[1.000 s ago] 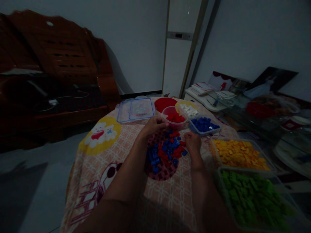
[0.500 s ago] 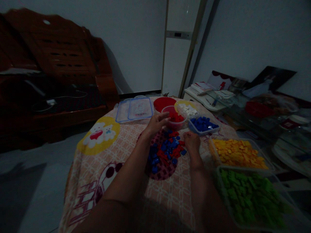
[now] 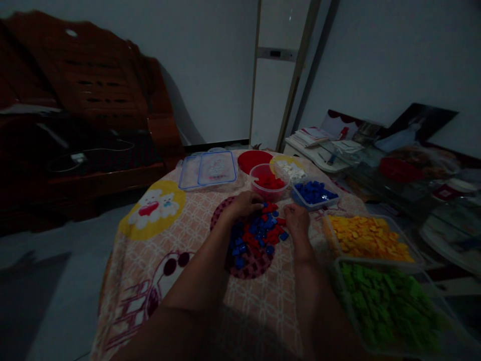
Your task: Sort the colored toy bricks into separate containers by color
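A mixed pile of blue and red toy bricks (image 3: 263, 228) lies on the patterned tablecloth in front of me. My left hand (image 3: 246, 204) is at the pile's far left edge, fingers bent and drawn together by a blue piece; what they pinch, if anything, is too dark to make out. On the pile's right side rests my right hand (image 3: 296, 219), its fingers curled closed and their contents hidden. Just beyond my left hand stands a clear round tub (image 3: 269, 193) with red bricks (image 3: 269, 181). A clear box of blue bricks (image 3: 314, 192) sits past my right hand.
Boxes of yellow bricks (image 3: 370, 238) and green bricks (image 3: 391, 301) stand along the right. White bricks (image 3: 291, 171) are at the back, by a red round lid (image 3: 255, 161). Clear blue-rimmed lids (image 3: 208, 170) lie back left. A cluttered glass table (image 3: 361, 165) is at the right.
My left hand has come down and back from the rim of the red-brick tub to the pile, its fingers now drawn together. My right hand has hardly moved.
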Demonstrator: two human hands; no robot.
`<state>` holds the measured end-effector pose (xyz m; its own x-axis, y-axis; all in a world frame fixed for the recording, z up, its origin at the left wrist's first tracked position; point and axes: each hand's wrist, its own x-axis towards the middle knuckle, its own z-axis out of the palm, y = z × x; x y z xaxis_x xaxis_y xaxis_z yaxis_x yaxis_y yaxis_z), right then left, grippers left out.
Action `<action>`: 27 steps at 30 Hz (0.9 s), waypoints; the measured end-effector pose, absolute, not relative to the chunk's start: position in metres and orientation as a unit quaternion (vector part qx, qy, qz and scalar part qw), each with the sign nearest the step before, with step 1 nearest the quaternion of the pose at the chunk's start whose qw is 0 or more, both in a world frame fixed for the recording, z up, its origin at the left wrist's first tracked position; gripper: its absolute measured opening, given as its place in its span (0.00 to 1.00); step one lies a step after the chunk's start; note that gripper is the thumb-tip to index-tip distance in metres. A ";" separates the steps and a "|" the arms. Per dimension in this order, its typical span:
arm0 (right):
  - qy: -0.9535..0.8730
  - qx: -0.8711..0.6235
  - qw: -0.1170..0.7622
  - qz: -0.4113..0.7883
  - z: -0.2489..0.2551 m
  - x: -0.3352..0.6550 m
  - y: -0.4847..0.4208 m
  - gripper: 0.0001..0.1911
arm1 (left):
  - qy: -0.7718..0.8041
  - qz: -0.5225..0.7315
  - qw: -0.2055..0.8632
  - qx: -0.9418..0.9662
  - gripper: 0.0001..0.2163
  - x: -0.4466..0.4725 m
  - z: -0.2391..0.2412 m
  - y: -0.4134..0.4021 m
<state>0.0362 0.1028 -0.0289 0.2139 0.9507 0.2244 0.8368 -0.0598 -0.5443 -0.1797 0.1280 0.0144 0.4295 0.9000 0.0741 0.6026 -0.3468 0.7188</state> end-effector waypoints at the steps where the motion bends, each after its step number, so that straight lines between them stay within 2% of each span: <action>1: -0.619 -0.720 0.296 0.099 -0.029 0.036 0.103 0.15 | 0.477 0.228 0.312 0.789 0.11 -0.175 0.013 0.127; 6: -0.616 -0.720 0.299 0.109 -0.029 0.037 0.104 0.15 | 0.459 0.212 0.346 0.790 0.06 -0.165 0.006 0.127; 12: -0.613 -0.721 0.300 0.120 -0.031 0.037 0.104 0.15 | 0.509 0.239 0.376 0.737 0.05 -0.186 0.001 0.132; 17: -0.618 -0.715 0.308 0.106 -0.032 0.038 0.104 0.15 | 0.512 0.249 0.352 0.743 0.05 -0.189 0.006 0.132; 22: -0.626 -0.712 0.304 0.099 -0.032 0.037 0.104 0.15 | 0.502 0.188 0.284 0.795 0.09 -0.165 0.011 0.125; 27: -0.628 -0.710 0.303 0.096 -0.033 0.038 0.104 0.15 | 0.497 0.193 0.270 0.802 0.06 -0.158 0.012 0.122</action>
<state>0.0383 0.1044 -0.0334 0.1926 0.9501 0.2452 0.8339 -0.0268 -0.5513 -0.1584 0.1224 0.0125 0.4310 0.9014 0.0413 0.6926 -0.3598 0.6252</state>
